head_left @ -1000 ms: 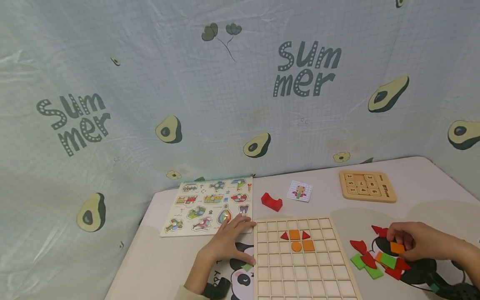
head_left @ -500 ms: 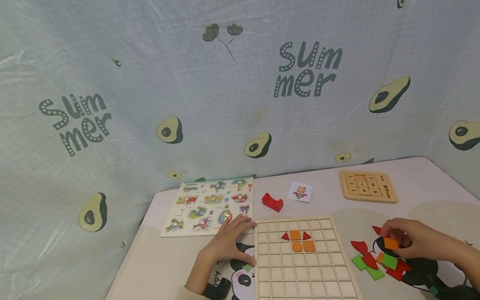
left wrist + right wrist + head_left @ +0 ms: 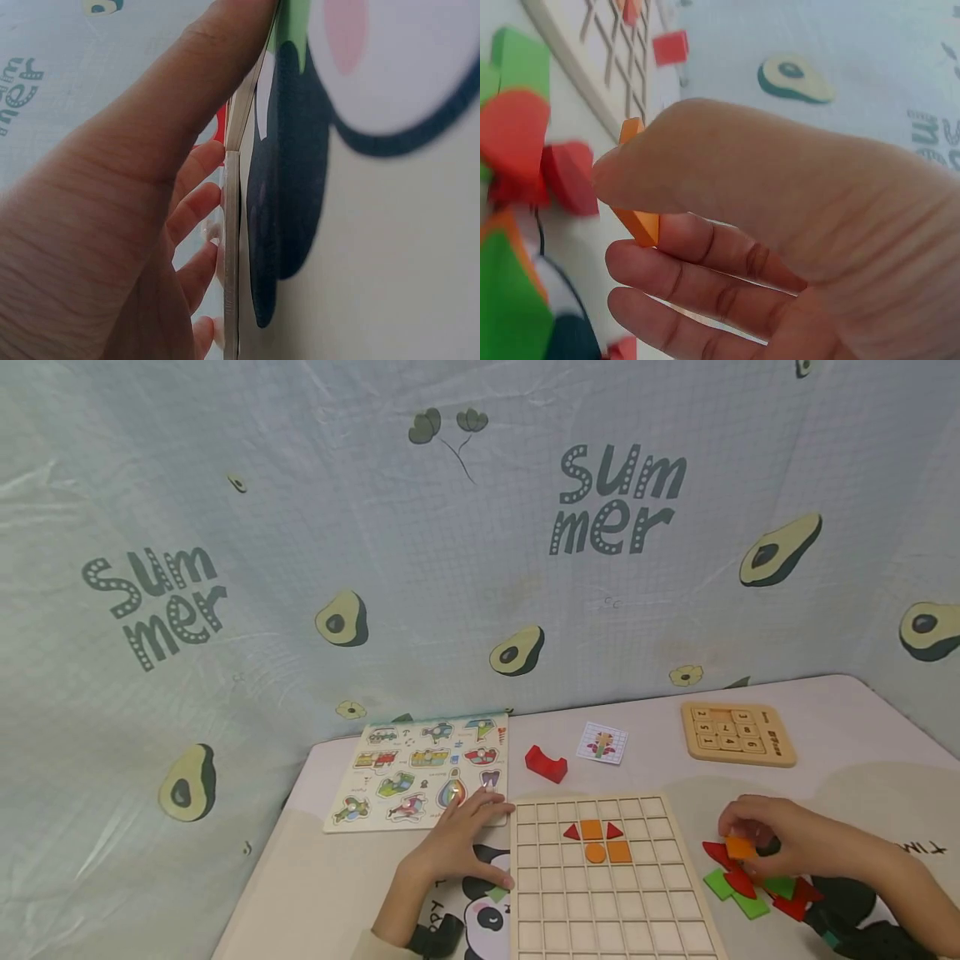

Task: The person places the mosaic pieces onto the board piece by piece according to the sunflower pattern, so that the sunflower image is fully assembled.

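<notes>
A wooden grid board (image 3: 577, 906) lies at the front middle. On it sit two orange squares, one orange circle (image 3: 595, 853) and two red triangles. My left hand (image 3: 457, 843) is spread at the board's left edge, thumb and fingertips at the rim; its fingers also overlap the picture puzzle. My right hand (image 3: 787, 839) pinches an orange square block (image 3: 639, 225) between thumb and fingers, right of the board. Below and beside it is a loose pile of red pieces (image 3: 740, 884) and green pieces (image 3: 750, 906), partly hidden by the hand.
A picture puzzle board (image 3: 420, 777) lies at the back left. Behind the grid are a red notched block (image 3: 546, 764) and a small pattern card (image 3: 602, 743). A wooden number puzzle (image 3: 738, 735) sits at the back right. A patterned curtain (image 3: 450, 568) hangs behind the table.
My right hand has moved left with the orange square block, from the far side of the loose pile towards the grid board. The left hand has stayed at the board's edge.
</notes>
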Tool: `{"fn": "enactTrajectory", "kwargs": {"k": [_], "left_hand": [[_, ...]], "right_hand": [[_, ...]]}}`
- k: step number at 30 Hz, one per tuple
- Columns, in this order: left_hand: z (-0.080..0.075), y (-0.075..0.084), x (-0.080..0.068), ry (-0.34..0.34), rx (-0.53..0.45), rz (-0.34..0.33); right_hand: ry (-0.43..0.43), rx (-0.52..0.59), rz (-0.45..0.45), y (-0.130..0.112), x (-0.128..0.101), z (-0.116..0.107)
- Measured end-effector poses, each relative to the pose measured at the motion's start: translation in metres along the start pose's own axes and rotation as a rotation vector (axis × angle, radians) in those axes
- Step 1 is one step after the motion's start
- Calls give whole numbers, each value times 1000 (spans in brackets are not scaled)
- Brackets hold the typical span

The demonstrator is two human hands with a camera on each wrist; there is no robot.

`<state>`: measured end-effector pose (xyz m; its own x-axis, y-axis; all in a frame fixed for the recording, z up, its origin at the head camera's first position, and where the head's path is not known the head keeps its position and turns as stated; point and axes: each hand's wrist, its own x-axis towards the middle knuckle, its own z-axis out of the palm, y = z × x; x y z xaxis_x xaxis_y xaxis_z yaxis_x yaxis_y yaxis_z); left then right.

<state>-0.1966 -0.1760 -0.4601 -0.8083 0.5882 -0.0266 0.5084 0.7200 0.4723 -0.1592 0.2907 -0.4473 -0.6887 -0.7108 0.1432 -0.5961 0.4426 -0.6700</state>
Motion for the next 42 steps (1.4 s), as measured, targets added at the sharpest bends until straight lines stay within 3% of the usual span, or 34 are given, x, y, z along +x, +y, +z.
{"fn": "enactTrajectory", "kwargs": {"k": [7,14,28,34,42], "left_hand": [[-1,0,-1,9,-7,29],[0,0,0,1,3,11],[0,-1,1,1,10,15],[0,-1,2,-7,11,6],[1,-1,1,-4,10,6]], "right_hand": [[-27,11,-36,-12,25,10],[-51,26,-46,-23,46,20],[-63,1,77,-46,90,46],[-85,7,56,-54,104,56],[-94,-74,39,-65,122,70]]}}
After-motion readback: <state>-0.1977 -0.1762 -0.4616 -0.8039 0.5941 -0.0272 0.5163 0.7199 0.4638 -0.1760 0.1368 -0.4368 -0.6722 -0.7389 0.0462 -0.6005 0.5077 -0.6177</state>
